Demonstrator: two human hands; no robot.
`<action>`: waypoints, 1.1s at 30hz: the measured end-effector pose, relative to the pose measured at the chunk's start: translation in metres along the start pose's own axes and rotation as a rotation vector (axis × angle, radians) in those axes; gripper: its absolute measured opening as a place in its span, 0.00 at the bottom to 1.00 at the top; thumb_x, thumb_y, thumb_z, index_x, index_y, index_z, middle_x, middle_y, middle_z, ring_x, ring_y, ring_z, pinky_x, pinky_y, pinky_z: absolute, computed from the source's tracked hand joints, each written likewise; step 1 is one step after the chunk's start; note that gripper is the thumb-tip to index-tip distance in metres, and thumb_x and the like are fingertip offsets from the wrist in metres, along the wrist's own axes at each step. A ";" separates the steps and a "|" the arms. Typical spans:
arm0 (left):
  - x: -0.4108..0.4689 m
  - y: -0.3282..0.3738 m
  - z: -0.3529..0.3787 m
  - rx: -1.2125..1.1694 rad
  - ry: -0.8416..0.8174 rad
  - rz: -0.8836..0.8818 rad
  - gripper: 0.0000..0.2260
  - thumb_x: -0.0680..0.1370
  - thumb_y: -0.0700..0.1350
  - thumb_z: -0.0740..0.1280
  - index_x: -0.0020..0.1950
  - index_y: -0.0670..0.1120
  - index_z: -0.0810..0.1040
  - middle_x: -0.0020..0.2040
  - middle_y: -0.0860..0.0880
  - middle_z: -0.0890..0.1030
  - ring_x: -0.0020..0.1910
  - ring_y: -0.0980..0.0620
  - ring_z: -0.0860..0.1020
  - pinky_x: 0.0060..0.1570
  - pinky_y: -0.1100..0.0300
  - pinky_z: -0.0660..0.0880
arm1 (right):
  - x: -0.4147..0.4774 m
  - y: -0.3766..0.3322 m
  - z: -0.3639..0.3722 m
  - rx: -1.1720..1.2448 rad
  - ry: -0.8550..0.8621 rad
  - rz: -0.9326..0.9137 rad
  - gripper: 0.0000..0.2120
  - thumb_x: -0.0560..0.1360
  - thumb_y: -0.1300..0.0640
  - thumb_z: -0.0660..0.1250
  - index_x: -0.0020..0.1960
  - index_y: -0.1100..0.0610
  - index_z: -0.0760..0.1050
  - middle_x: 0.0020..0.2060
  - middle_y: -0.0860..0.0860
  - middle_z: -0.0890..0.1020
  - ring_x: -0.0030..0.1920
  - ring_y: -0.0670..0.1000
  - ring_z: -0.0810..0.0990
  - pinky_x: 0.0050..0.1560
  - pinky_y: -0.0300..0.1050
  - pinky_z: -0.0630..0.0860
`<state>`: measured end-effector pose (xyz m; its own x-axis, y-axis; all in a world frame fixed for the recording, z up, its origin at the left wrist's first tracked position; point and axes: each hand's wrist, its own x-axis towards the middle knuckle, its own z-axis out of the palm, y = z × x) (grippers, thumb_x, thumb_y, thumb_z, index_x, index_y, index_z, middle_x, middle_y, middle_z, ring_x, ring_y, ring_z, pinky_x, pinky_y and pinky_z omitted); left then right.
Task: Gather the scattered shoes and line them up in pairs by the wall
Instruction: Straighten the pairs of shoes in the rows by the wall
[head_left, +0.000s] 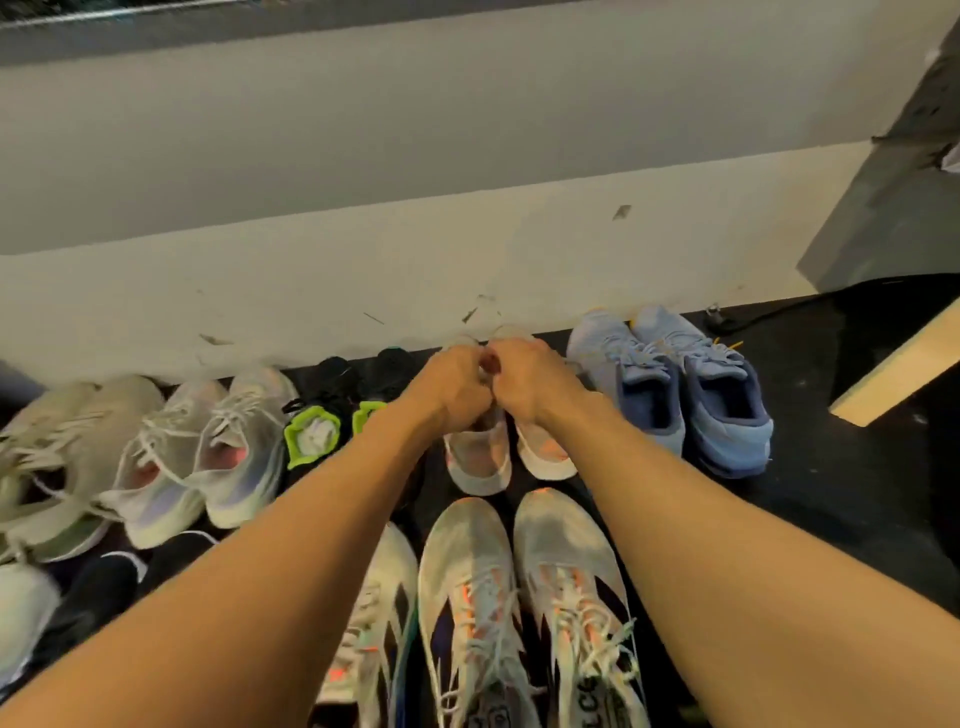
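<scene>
Paired shoes — toes toward wall

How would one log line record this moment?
step: aligning pair | left hand + right hand: grip white-pink pair at wall | blue pair: alongside

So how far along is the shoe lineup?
Done: blue pair, black-and-green pair, grey-white pair and beige pair sit along the wall. In hand: left hand and right hand grip the white-and-pink pair in that row. Left: the orange-laced pair, a black-striped white shoe and black shoes in front, off the wall.
</scene>
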<state>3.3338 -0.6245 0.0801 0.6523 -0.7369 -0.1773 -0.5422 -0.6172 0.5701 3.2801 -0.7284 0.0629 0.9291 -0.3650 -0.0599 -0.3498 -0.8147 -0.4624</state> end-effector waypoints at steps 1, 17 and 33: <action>-0.015 -0.012 -0.022 0.018 0.033 -0.022 0.18 0.72 0.35 0.64 0.61 0.43 0.78 0.57 0.43 0.81 0.57 0.46 0.77 0.50 0.61 0.70 | 0.004 -0.026 0.000 0.029 -0.026 -0.079 0.14 0.74 0.61 0.62 0.58 0.57 0.75 0.57 0.59 0.79 0.57 0.61 0.77 0.49 0.49 0.73; -0.309 -0.242 -0.156 0.152 0.136 -0.612 0.16 0.75 0.42 0.64 0.63 0.44 0.74 0.58 0.42 0.78 0.57 0.42 0.76 0.48 0.56 0.70 | -0.089 -0.359 0.106 -0.034 -0.498 -0.758 0.17 0.76 0.59 0.64 0.64 0.56 0.72 0.53 0.55 0.81 0.53 0.55 0.78 0.48 0.43 0.71; -0.453 -0.412 -0.182 0.016 -0.261 -0.969 0.19 0.75 0.49 0.70 0.65 0.47 0.74 0.59 0.43 0.77 0.53 0.43 0.80 0.57 0.49 0.77 | -0.182 -0.491 0.330 -0.267 -0.778 -0.554 0.21 0.78 0.56 0.60 0.69 0.62 0.63 0.65 0.60 0.71 0.63 0.62 0.72 0.60 0.54 0.71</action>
<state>3.3579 0.0138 0.0713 0.6809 0.0499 -0.7307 0.1532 -0.9853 0.0755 3.3223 -0.1129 0.0090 0.7564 0.4174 -0.5037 0.2308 -0.8907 -0.3916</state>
